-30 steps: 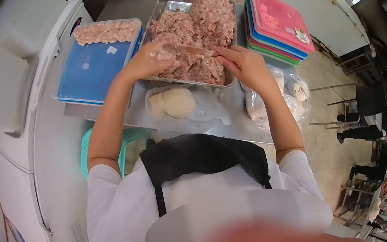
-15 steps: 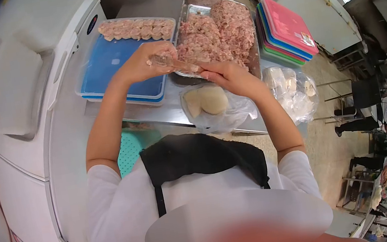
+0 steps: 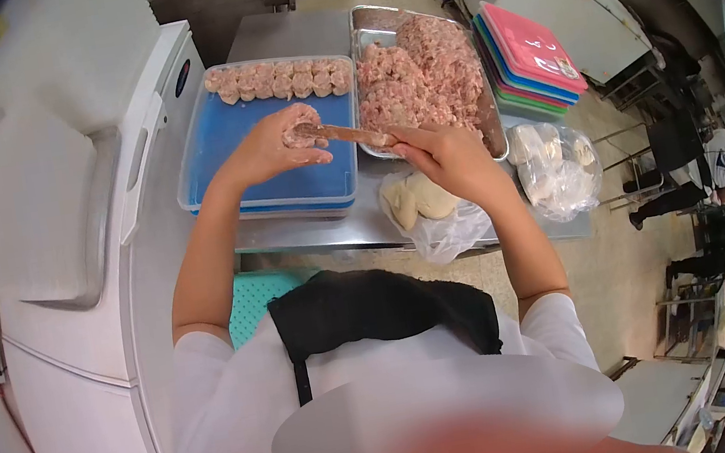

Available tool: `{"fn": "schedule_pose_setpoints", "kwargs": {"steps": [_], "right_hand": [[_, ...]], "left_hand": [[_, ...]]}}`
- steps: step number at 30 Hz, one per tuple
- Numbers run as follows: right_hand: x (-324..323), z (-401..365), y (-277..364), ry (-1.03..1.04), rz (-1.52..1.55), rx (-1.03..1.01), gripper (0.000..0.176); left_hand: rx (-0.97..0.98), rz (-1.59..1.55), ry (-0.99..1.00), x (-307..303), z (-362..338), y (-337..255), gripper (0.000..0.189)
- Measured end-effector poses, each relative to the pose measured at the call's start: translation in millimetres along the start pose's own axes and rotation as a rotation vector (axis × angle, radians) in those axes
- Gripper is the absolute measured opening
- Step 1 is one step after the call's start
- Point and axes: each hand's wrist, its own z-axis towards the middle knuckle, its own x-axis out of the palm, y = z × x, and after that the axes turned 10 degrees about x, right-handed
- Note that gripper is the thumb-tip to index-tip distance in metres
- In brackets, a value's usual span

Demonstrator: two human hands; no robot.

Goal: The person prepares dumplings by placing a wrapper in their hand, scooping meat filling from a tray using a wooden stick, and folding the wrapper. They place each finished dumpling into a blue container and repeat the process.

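Note:
My left hand (image 3: 269,151) is cupped above the blue tray, its fingers and thumb curled round a meat-filled dumpling (image 3: 302,132) that is mostly hidden in the palm. Smears of minced meat cling to the fingers. In my right hand (image 3: 451,157) is the handle of a flat wooden spatula (image 3: 354,135), whose tip presses into the left palm. A row of open-topped dumplings (image 3: 280,80) lines the far edge of the blue tray (image 3: 213,169). Beside it, a metal pan (image 3: 363,31) holds a big heap of pink minced meat (image 3: 424,76).
A plastic bag with round pale dough wrappers (image 3: 424,197) lies at the table's near edge. Right of it sits another bag of white pieces (image 3: 557,165). Coloured lidded trays (image 3: 533,51) are stacked beyond the pan. White freezers stand left; people work far right.
My left hand's fingers have spread somewhat from a tighter curl, showing more of the palm. The spatula still reaches into it. The whole view has shifted slightly.

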Motion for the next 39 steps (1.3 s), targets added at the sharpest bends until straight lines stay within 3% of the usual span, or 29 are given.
{"fn": "schedule_pose_setpoints", "kwargs": {"steps": [3, 6, 9, 12, 15, 18, 21, 24, 27, 30, 33, 36, 39], "right_hand": [[-10.5, -2.9, 18.4, 0.005, 0.102, 0.086, 0.028], [19.5, -3.5, 17.9, -0.040, 0.072, 0.007, 0.024], [20.4, 1.4, 9.6, 0.027, 0.109, 0.052, 0.024], [14.4, -3.5, 2.7, -0.067, 0.086, 0.091, 0.023], [24.3, -15.1, -19.7, -0.084, 0.243, 0.143, 0.026], [46.4, -38.6, -39.7, -0.139, 0.609, 0.332, 0.028], [50.1, -62.8, -47.5, -0.084, 0.795, 0.673, 0.027], [53.4, -77.6, -50.5, -0.125, 0.826, 0.714, 0.026], [55.2, -83.9, -52.8, -0.154, 0.851, 0.732, 0.028], [53.1, -85.8, -51.4, -0.185, 0.833, 0.728, 0.028], [54.1, -88.7, -51.0, -0.188, 0.834, 0.735, 0.028], [55.7, -94.9, -52.1, -0.187, 0.832, 0.776, 0.029], [56.4, -104.4, -59.2, -0.182, 0.848, 0.792, 0.029]], "left_hand": [[-0.007, -0.089, 0.048, -5.1, 1.7, -10.7, 0.034], [0.189, 0.118, 0.046, -10.8, 1.9, 4.7, 0.030], [0.216, 0.309, 0.018, -15.5, -0.1, 7.7, 0.029], [-0.200, 0.116, -0.041, -27.1, -8.3, -7.5, 0.035], [0.142, 0.283, -0.033, -62.4, -16.0, 28.5, 0.037], [-0.105, 0.315, -0.175, -93.5, -31.1, 44.9, 0.049], [-0.039, 0.710, -0.179, -123.0, -42.3, 78.5, 0.047], [0.010, 0.872, -0.214, -128.4, -41.0, 72.2, 0.046], [-0.077, 1.056, -0.179, -127.9, -30.7, 78.7, 0.046], [-0.137, 0.991, -0.215, -128.7, -12.0, 107.1, 0.048], [0.062, 1.021, -0.385, -122.9, 3.8, 139.6, 0.048], [-0.161, 1.065, -0.403, -127.0, 12.1, 123.7, 0.049], [-0.215, 1.271, -0.405, -135.3, 8.8, 102.6, 0.046]]}}
